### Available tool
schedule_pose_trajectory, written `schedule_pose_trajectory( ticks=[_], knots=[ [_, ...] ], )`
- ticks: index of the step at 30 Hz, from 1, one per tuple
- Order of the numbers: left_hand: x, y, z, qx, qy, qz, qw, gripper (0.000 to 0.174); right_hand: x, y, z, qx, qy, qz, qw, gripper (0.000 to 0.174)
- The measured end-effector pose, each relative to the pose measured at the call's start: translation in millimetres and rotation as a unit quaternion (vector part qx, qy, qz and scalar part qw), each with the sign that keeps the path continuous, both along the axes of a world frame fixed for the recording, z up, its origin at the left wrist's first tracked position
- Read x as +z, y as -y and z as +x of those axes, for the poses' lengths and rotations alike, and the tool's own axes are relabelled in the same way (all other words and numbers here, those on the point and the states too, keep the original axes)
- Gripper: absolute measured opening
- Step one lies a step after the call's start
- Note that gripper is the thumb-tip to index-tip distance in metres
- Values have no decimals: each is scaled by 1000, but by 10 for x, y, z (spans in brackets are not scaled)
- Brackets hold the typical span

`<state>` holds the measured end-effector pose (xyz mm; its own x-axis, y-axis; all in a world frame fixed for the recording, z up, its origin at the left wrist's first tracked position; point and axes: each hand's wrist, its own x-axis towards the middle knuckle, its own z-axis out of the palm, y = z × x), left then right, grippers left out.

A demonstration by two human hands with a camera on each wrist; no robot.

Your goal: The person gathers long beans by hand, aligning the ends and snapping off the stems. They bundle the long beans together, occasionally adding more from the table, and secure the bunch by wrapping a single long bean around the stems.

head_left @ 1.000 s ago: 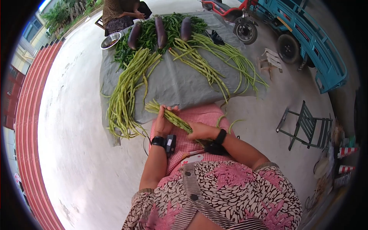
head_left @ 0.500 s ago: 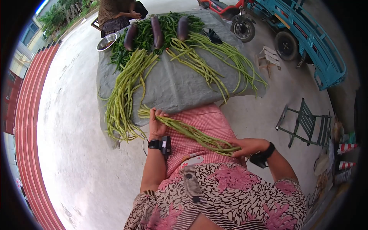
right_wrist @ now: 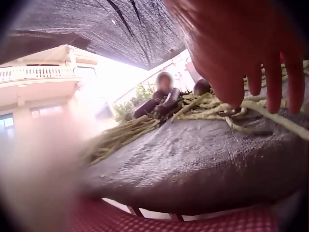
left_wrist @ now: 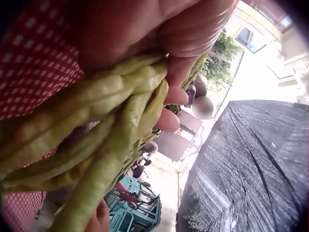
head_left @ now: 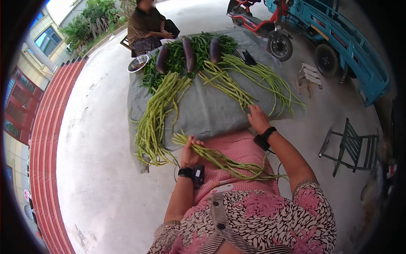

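Note:
My left hand [head_left: 191, 153] grips a bundle of long beans [head_left: 224, 163] near one end, and the rest of the bundle trails across my lap. In the left wrist view the fingers [left_wrist: 176, 95] curl round the pale green pods. My right hand [head_left: 258, 118] is at the table's near edge, by the lower ends of the middle bunch of long beans [head_left: 228, 84]. The right wrist view shows its fingers [right_wrist: 273, 87] extended downward and spread, with nothing held, close over the beans.
A big pile of long beans [head_left: 154, 122] covers the table's left side, and another bunch [head_left: 270, 80] lies at right. Several eggplants [head_left: 189, 55] lie on leafy greens [head_left: 152, 80] at the back. A metal bowl [head_left: 138, 63] is near a seated person [head_left: 146, 29].
My right hand drew along the bundle to the right, let go of its far end, then moved forward to the middle bunch on the table. My left hand kept its grip.

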<state>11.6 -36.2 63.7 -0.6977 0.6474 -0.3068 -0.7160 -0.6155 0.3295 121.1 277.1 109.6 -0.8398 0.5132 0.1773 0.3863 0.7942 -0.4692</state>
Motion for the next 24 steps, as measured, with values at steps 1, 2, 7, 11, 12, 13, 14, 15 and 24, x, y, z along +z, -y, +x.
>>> schedule_pose_trajectory(
  ticks=[1, 2, 7, 11, 12, 13, 14, 15, 24],
  knots=[
    [47, 25, 39, -15, 38, -5, 999, 9, -88, -38, -128, -20, -19, 1, 1000, 32],
    [48, 32, 36, -17, 38, 1, 999, 9, -178, -67, -242, -39, -36, 2, 999, 32],
    [-38, 36, -27, -33, 30, 1, 999, 10, -373, -143, -411, -107, 28, 28, 993, 33],
    [-88, 39, -42, -58, -3, 12, 998, 16, -167, -141, -373, -72, 28, -47, 996, 30],
    [-94, 46, -65, -70, -5, 7, 998, 17, -70, -99, -368, -62, 3, -68, 996, 29],
    [-73, 58, -75, -82, -5, 2, 997, 17, 46, -22, -342, -30, -17, -156, 987, 28],
    [-58, 54, -68, -94, -6, -4, 996, 18, 156, 93, -306, 1, -36, -244, 969, 28],
    [-35, 30, -49, -89, -2, -3, 996, 17, 253, 232, -268, 31, -54, -330, 942, 28],
    [92, 4, -68, -162, -29, 31, 986, 19, 505, 1565, 161, 378, 91, -147, 909, 29]
  ],
)
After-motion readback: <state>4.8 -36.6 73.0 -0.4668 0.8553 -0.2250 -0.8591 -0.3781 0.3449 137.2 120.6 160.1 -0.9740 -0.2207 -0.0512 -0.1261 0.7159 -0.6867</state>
